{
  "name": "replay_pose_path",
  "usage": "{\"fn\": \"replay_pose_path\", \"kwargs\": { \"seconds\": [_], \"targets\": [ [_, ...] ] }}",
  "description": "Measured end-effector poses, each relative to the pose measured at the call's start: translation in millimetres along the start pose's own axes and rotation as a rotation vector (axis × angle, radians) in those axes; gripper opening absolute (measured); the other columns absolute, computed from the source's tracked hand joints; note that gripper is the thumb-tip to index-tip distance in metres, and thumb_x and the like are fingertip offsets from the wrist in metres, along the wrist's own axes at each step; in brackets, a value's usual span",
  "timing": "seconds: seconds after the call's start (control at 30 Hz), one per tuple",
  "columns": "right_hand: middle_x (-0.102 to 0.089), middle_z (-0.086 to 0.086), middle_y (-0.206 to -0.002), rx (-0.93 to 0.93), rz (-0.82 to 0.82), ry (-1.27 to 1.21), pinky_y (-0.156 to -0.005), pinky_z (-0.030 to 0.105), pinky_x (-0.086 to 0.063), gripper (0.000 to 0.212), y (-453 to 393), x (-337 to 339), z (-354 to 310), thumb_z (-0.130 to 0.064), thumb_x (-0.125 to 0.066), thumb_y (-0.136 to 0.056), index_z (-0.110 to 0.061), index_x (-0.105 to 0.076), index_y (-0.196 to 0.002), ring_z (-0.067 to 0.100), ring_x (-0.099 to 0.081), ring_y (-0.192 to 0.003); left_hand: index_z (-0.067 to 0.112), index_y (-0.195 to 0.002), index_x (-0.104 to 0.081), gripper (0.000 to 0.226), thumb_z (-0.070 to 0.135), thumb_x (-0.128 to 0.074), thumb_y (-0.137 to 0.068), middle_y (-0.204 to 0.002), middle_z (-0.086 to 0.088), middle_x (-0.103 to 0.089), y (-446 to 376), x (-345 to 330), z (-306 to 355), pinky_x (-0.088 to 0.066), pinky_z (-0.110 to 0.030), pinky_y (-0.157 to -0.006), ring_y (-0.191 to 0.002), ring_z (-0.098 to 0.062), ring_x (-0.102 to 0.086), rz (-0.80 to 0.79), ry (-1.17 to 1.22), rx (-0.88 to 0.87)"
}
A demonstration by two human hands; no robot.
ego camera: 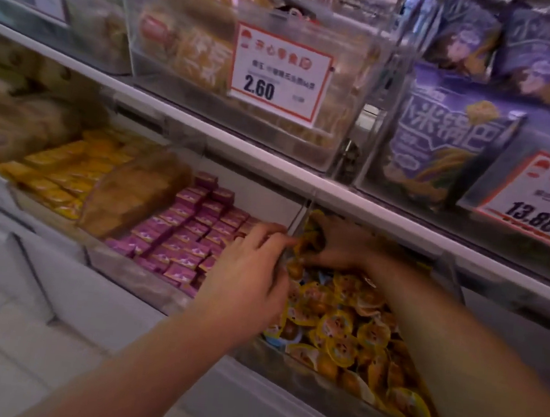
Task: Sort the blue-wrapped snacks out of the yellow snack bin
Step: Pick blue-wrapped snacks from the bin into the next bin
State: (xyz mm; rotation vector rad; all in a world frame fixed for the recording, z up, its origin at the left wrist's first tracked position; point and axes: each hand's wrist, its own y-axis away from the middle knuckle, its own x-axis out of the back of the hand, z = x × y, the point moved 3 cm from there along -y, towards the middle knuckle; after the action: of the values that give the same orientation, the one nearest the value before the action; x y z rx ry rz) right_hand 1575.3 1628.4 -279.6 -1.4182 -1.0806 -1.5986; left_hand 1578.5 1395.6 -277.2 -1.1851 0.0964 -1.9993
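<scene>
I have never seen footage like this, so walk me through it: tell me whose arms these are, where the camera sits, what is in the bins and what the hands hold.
There is no machine here. One wide camera sits on a person's head and looks forward and down, so the two bare arms are that person's own. They stand at a shop shelf. The left hand rests at the clear divider between two bins; what its fingers hold is too blurred to tell. The right hand reaches into the far end of the yellow snack bin, fingers curled among round yellow snacks. A few blue-wrapped snacks peek out between them. Left of the divider lie purple packets. Price tags hang on the shelf above.
</scene>
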Motion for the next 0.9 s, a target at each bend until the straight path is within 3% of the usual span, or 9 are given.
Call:
{"fn": "replay_pose_path", "kwargs": {
  "seconds": [0.1, 0.23, 0.33, 0.43, 0.57, 0.7, 0.77, 0.83, 0.9],
  "targets": [
    [-0.038, 0.006, -0.156, -0.024, -0.012, -0.055, -0.112, 0.039, -0.036, 0.111, -2, -7, 0, -0.072, -0.072, -0.066, -0.028, -0.021, -0.155, 0.028, -0.041, -0.139, 0.025, -0.128, -0.058, 0.040, 0.024, -0.054, -0.088, -0.129, 0.003, -0.051, 1, 2, -3, -0.047, -0.043, -0.091, -0.108, -0.024, -0.056, 0.006, 0.018, 0.008],
    [-0.048, 0.005, -0.149, 0.011, -0.113, -0.092, -0.109, 0.035, -0.039, 0.089, 0, -4, -1, -0.059, -0.074, -0.076, -0.031, -0.035, -0.151, 0.025, -0.049, -0.132, 0.024, -0.126, -0.059, 0.037, 0.024, -0.053, -0.090, -0.127, 0.004, -0.052, 5, 3, -2, -0.049, -0.041, -0.088, -0.105, -0.023, -0.057, 0.000, 0.036, 0.006],
    [-0.066, 0.000, -0.125, 0.071, -0.216, -0.221, -0.101, 0.036, -0.048, 0.060, 1, 0, -8, -0.041, -0.081, -0.075, -0.028, -0.059, -0.129, 0.017, -0.063, -0.112, 0.027, -0.126, -0.059, 0.038, 0.029, -0.049, -0.089, -0.131, 0.007, -0.048, 9, 1, -1, -0.049, -0.038, -0.088, -0.107, -0.019, -0.056, -0.009, 0.041, 0.014],
    [-0.072, 0.011, -0.105, 0.041, -0.262, -0.381, -0.083, 0.044, -0.059, 0.042, 1, -2, -12, -0.014, -0.080, -0.072, -0.016, -0.065, -0.111, 0.020, -0.070, -0.086, 0.030, -0.125, -0.059, 0.037, 0.029, -0.050, -0.089, -0.132, 0.010, -0.046, 9, 0, -2, -0.048, -0.033, -0.091, -0.111, -0.016, -0.054, -0.009, 0.057, 0.021],
    [-0.071, 0.012, -0.081, 0.048, -0.160, -0.540, -0.060, 0.041, -0.058, 0.023, 10, 2, -4, -0.012, -0.081, -0.072, -0.013, -0.067, -0.090, 0.018, -0.065, -0.061, 0.030, -0.121, -0.062, 0.033, 0.027, -0.050, -0.091, -0.130, 0.010, -0.049, 5, 1, -2, -0.049, -0.037, -0.094, -0.112, -0.016, -0.055, 0.014, 0.080, 0.003],
    [-0.073, 0.002, -0.087, 0.210, -0.019, -0.513, -0.074, 0.036, -0.057, 0.025, 42, 24, -2, -0.015, -0.082, -0.073, -0.023, -0.070, -0.094, 0.017, -0.070, -0.078, 0.026, -0.113, -0.066, 0.029, 0.023, -0.050, -0.089, -0.126, 0.009, -0.054, 3, 2, 3, -0.050, -0.040, -0.090, -0.109, -0.014, -0.057, 0.114, 0.117, -0.052],
    [-0.070, -0.003, -0.094, 0.314, 0.020, -0.459, -0.078, 0.023, -0.052, 0.032, 66, 31, -6, -0.011, -0.080, -0.070, -0.023, -0.070, -0.097, 0.005, -0.065, -0.085, 0.027, -0.111, -0.065, 0.028, 0.025, -0.047, -0.089, -0.125, 0.011, -0.054, 6, 1, 9, -0.051, -0.036, -0.088, -0.107, -0.011, -0.057, 0.151, 0.133, -0.097],
    [-0.065, -0.012, -0.105, 0.370, -0.022, -0.434, -0.087, 0.012, -0.044, 0.036, 92, 31, -7, -0.014, -0.079, -0.070, -0.028, -0.069, -0.102, -0.004, -0.058, -0.098, 0.028, -0.112, -0.063, 0.029, 0.026, -0.045, -0.089, -0.126, 0.012, -0.053, 9, -3, 16, -0.050, -0.034, -0.088, -0.107, -0.011, -0.057, 0.130, 0.149, -0.140],
    [-0.060, -0.015, -0.119, 0.359, -0.083, -0.400, -0.099, 0.013, -0.038, 0.044, 115, 26, 0, -0.018, -0.079, -0.074, -0.032, -0.067, -0.114, -0.006, -0.052, -0.112, 0.029, -0.117, -0.061, 0.031, 0.027, -0.045, -0.090, -0.129, 0.012, -0.050, 13, -11, 22, -0.048, -0.033, -0.091, -0.110, -0.013, -0.055, 0.069, 0.127, -0.157]
  ]
}}
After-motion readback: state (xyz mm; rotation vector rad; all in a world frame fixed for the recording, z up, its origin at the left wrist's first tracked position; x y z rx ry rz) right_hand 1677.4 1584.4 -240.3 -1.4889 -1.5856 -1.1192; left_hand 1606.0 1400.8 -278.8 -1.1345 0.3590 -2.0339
